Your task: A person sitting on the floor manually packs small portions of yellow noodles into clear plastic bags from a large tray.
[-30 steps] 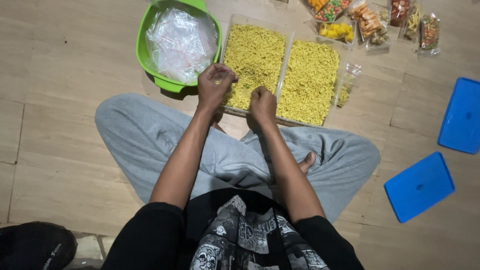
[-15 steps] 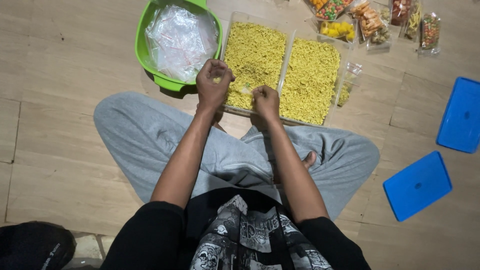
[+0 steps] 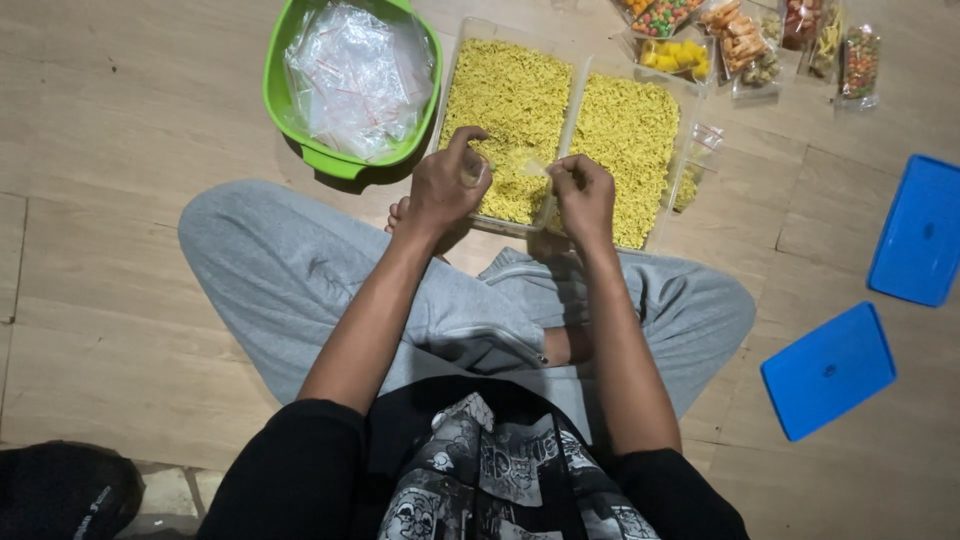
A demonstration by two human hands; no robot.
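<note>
Above the two clear tubs of yellow noodle snack [image 3: 510, 120], both hands pinched a small clear plastic bag [image 3: 528, 170] between them. Left hand [image 3: 447, 187] gripped one edge — right hand [image 3: 583, 197] the other

A: Location type?
B: Home floor used for snack packing. Wood-look floor tiles [image 3: 120, 120] carry two clear tubs of yellow noodle snack [image 3: 515, 110]; left of them a green basin of small plastic bags [image 3: 350, 80], right two blue lids [image 3: 830, 370].
</note>
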